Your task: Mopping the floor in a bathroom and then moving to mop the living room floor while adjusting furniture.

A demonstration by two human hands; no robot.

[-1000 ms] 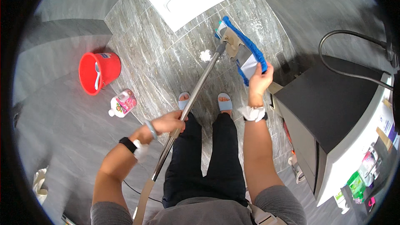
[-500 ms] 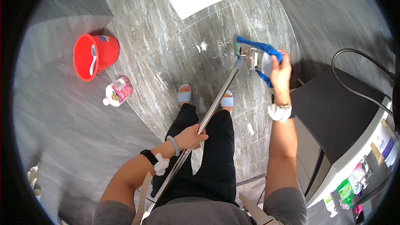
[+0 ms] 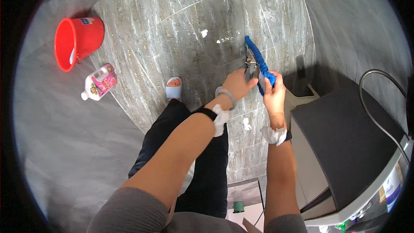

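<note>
A flat mop's blue pad (image 3: pixel 258 56) stands on edge above the tiled floor, its metal frame showing on the pad's left. My right hand (image 3: pixel 274 97) pinches the pad's near end between thumb and fingers. Beside the frame and its joint is my left hand (image 3: pixel 237 84), back upward, with thumb and fingers apart. Whether its fingertips touch the joint is hidden. The pole is out of sight, covered by my left hand and forearm.
A red bucket (image 3: pixel 88 34) holding a light-handled utensil sits at far left, near a white-and-pink bottle (image 3: pixel 100 82). White patches (image 3: pixel 204 33) dot the floor. At right are a dark-topped cabinet (image 3: pixel 345 116), a pale bin (image 3: pixel 297 97) and a looped hose (image 3: pixel 364 99).
My left hand has left the middle of the pole and come up to the mop head. The pad has turned more edge-on. My view has shifted, and one slippered foot is now hidden.
</note>
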